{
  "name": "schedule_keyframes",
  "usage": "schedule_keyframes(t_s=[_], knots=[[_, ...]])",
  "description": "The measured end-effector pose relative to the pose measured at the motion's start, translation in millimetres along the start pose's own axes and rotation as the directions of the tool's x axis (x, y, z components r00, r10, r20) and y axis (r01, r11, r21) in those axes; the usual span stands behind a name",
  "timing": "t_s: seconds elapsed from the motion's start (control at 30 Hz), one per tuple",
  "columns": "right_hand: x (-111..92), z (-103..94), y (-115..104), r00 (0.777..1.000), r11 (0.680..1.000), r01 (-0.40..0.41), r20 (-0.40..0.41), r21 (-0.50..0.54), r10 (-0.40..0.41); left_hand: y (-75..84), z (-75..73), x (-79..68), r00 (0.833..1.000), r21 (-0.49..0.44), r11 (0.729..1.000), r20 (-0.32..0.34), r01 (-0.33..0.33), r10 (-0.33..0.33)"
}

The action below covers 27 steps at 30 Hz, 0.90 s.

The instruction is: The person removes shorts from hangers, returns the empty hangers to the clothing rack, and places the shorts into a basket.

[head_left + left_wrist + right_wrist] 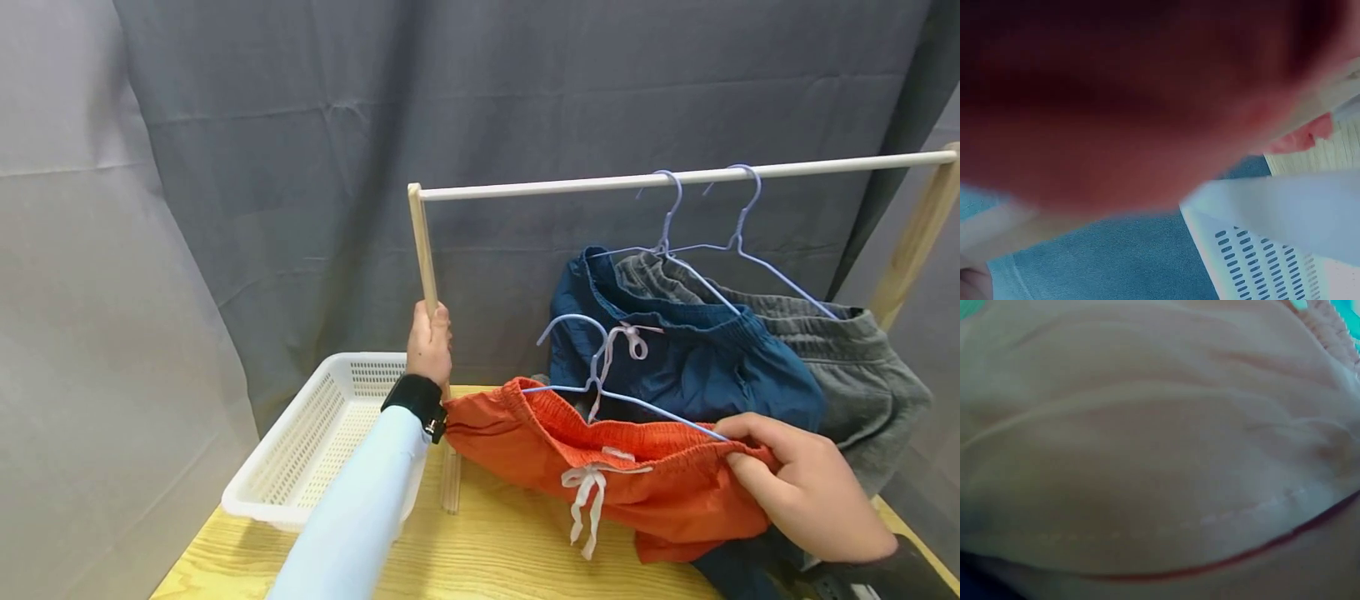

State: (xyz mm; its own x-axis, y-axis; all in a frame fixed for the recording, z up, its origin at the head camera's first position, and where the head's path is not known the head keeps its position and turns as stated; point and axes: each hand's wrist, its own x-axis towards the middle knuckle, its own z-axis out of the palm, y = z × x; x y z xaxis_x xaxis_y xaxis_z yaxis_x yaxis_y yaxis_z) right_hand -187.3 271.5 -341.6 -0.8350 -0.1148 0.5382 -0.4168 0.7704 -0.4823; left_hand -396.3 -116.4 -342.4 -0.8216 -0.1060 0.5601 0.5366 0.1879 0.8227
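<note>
My left hand (430,343) grips the left wooden post (423,258) of a clothes rack; its fingers blur across the left wrist view. With my right hand (813,487) I pinch the waistband of orange drawstring shorts (690,492) at one end of a lilac wire hanger (637,403). The hanger lies inside the waistband, its hook standing up below the rail and off it. A white drawstring (587,492) hangs in a bow at the front. Cloth of the shorts (1160,456) fills the right wrist view, hiding the fingers there.
Blue shorts (697,358) and grey shorts (877,358) hang on lilac hangers from the white rail (540,188), behind the orange pair. A white perforated basket (288,433) stands left of the rack on the wooden table (465,567). Grey cloth (262,167) backs the scene.
</note>
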Motion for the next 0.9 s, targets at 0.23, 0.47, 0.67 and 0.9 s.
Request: schedule_keyframes(t_s=[0.23, 0.47, 0.67, 0.9], knots=[[0.2, -2.4, 4.4, 1.0, 1.0, 0.023, -0.007, 0.003, -0.023, -1.4, -3.1, -0.3, 0.999, 0.018, 1.0, 0.03, 0.013, -0.013], [0.8, -5.6, 7.8, 0.999, 0.999, 0.048, -0.016, -0.004, -0.048, -3.1, -4.0, 2.1, 0.999, 0.012, 1.0, 0.042, -0.002, 0.001], [0.9, -8.1, 8.8, 0.999, 1.0, 0.024, -0.044, -0.017, -0.025, -4.9, -4.3, 3.3, 0.998, 0.021, 0.999, 0.047, -0.037, 0.036], [1.2, -7.4, 6.2, 0.998, 1.0, 0.0, -0.069, -0.031, -0.002, -5.7, -8.0, 4.7, 0.997, 0.038, 0.998, 0.073, -0.04, 0.037]])
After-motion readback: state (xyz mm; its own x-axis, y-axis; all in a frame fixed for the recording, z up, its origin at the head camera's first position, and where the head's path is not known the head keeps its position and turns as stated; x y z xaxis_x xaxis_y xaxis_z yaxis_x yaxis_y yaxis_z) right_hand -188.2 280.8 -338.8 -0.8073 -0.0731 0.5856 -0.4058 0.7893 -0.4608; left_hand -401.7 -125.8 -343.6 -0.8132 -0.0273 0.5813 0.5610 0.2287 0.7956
